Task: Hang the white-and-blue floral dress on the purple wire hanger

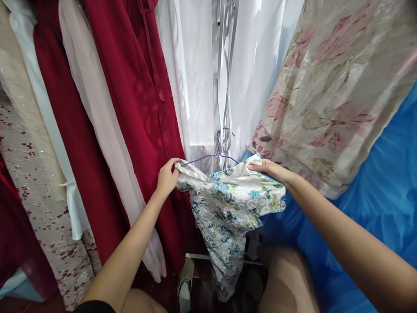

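A floral garment (pixel 224 208) in white, blue and yellow hangs in front of me on a purple wire hanger (pixel 219 150). My left hand (pixel 167 176) is closed on its left shoulder, close to that end of the hanger. At the other shoulder my right hand (pixel 265 168) pinches the cloth, thumb on top and the other fingers behind. The hanger's hook points up, in front of white cloth. Below my hands the garment narrows and droops toward the floor. Whether the hook touches anything behind it I cannot tell.
Long dark red dresses (pixel 130 87) and a pale pink cloth (pixel 87 87) hang at the left. White drapes (pixel 198 78) hang behind. A beige flowered dress (pixel 325 95) and blue tulle (pixel 374 208) fill the right. Below, a shoe (pixel 185 282) is beside a pale bar (pixel 202 256).
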A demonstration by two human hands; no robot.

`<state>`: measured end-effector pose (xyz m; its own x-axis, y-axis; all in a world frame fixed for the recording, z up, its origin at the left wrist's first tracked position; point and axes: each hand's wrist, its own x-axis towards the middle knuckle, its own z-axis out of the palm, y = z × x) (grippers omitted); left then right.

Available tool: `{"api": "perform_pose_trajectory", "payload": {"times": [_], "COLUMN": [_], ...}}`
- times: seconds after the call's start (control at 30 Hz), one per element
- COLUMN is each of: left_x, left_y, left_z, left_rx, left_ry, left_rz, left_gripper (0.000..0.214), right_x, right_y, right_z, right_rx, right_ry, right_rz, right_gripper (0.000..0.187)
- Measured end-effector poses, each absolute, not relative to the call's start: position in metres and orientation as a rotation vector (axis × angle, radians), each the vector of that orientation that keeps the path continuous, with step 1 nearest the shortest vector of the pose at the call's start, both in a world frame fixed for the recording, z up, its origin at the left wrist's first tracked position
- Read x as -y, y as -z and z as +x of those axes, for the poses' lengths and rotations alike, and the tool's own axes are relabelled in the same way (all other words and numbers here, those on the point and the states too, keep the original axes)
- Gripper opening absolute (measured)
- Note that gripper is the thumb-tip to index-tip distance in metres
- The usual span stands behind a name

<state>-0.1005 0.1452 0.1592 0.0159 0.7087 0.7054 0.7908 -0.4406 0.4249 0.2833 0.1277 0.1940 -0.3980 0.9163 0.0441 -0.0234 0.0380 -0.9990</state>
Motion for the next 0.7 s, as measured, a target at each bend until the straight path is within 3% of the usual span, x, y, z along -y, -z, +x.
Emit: {"api": "perform_pose_trajectory", "payload": {"times": [0.17,0.3,0.37,0.43,0.57,0.7], "left_x": [-0.139,-0.123,-0.116,-0.11,-0.11,-0.112], "left_y": [-0.181,-0.185,-0.188,-0.193,-0.204,-0.195], "left_z": [-0.08,-0.08,-0.079,-0.075,-0.069,-0.059], "left_rx": [1.474,1.519,1.473,1.435,1.505,1.635], "left_ry": [1.778,1.88,1.814,1.695,1.456,1.59], "left_rz": [-2.093,-1.971,-2.106,-2.227,-2.249,-2.102], "left_gripper": [0.041,0.015,0.03,0.042,0.032,0.039], "right_x": [-0.095,-0.072,-0.068,-0.07,-0.067,-0.008], "right_y": [-0.171,-0.14,-0.135,-0.145,-0.19,-0.216], "right_z": [0.288,0.3,0.305,0.305,0.286,0.238], "right_rx": [1.423,1.289,1.223,1.127,1.039,1.51], "right_ry": [-1.505,-1.197,-1.077,-1.015,-0.969,-0.902], "right_rz": [-0.86,-0.927,-0.93,-0.905,-0.823,-0.652], "right_gripper": [0.033,0.028,0.032,0.031,0.03,0.035]}}
